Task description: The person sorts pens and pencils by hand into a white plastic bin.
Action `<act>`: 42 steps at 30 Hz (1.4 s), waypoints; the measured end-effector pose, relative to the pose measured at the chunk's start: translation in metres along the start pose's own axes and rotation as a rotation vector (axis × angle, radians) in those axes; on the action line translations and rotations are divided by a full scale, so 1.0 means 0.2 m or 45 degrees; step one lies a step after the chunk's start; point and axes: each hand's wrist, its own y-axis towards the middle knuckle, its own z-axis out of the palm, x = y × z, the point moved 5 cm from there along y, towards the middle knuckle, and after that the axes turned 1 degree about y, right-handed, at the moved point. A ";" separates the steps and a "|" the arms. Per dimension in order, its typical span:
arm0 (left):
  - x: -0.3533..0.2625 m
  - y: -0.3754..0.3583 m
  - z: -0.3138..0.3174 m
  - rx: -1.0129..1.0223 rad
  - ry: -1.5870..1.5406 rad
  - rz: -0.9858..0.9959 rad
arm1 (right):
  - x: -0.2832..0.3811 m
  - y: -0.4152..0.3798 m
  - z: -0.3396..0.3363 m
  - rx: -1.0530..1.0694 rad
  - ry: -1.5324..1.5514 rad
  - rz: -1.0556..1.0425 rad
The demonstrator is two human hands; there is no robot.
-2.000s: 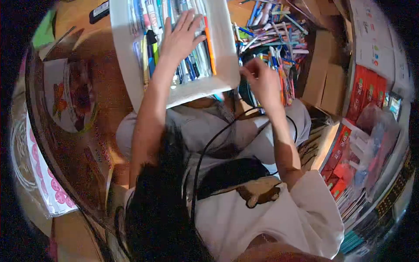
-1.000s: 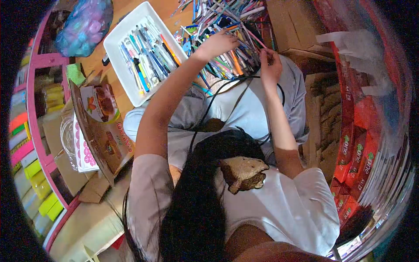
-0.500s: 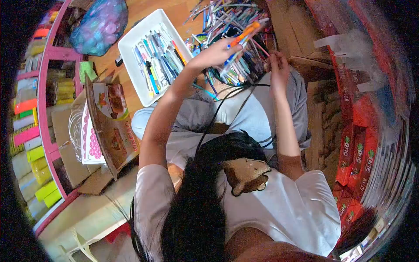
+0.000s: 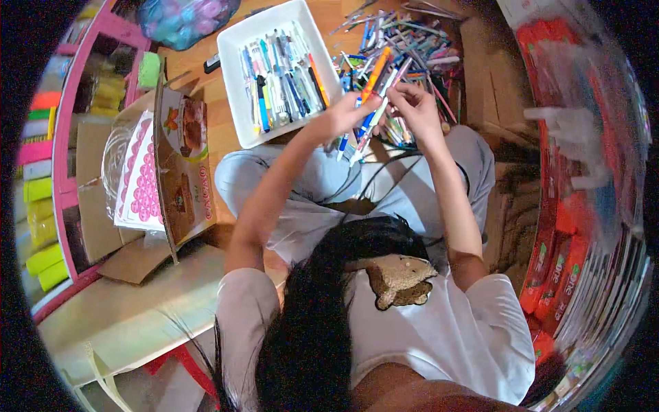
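My left hand is closed around a small bunch of pens, with an orange pen standing out above the fingers. Blue and white pen ends jut out below that hand. Right beside it, my right hand pinches a slim white-and-pink pen at the bunch. Just beyond both hands spreads a loose pile of pens and pencils on the floor. To the left, a white tray holds rows of pens lying side by side.
An open cardboard box with pink-patterned sheets stands at left, near a pink shelf. A bag of colourful balls lies at the far left. Red paper packs and stacked sheets line the right. Dark cords cross my lap.
My right hand has come from the pile's right edge to the pens in my left hand. The left hand has lowered towards my lap with its bunch. The view has shifted.
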 end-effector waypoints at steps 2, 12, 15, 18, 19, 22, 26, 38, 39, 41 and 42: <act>0.05 0.00 -0.04 -0.014 -0.062 0.104 | -0.05 0.04 0.06 0.076 0.050 0.046; 0.09 -0.05 -0.29 0.042 -0.512 -0.191 | -0.09 0.43 0.15 -0.054 -0.028 0.072; 0.09 -0.03 -0.57 -0.352 -0.324 -0.119 | -0.10 0.63 0.13 -0.072 -0.059 -0.016; 0.10 -0.04 -1.00 -0.673 -0.292 0.033 | -0.03 0.81 0.27 -0.025 -0.156 0.032; 0.07 -0.08 -1.10 -0.799 -0.213 0.031 | -0.04 0.89 0.34 0.073 -0.290 0.033; 0.11 -0.13 -1.32 -0.975 -0.251 0.098 | -0.17 1.16 0.57 0.321 -0.693 -0.063; 0.18 -0.12 -1.44 -1.013 -0.324 0.175 | -0.40 1.49 0.89 0.461 -1.330 -0.128; 0.27 -0.10 -1.52 -1.165 -0.405 0.160 | -0.65 1.67 1.12 0.497 -1.748 -0.145; 0.28 -0.10 -1.52 -1.182 -0.404 0.153 | -0.65 1.66 1.13 0.446 -1.779 -0.215; 0.28 -0.09 -1.51 -1.193 -0.414 0.154 | -0.66 1.65 1.13 0.434 -1.811 -0.248; 0.28 -0.09 -1.51 -1.197 -0.418 0.153 | -0.64 1.63 1.13 0.476 -1.814 -0.209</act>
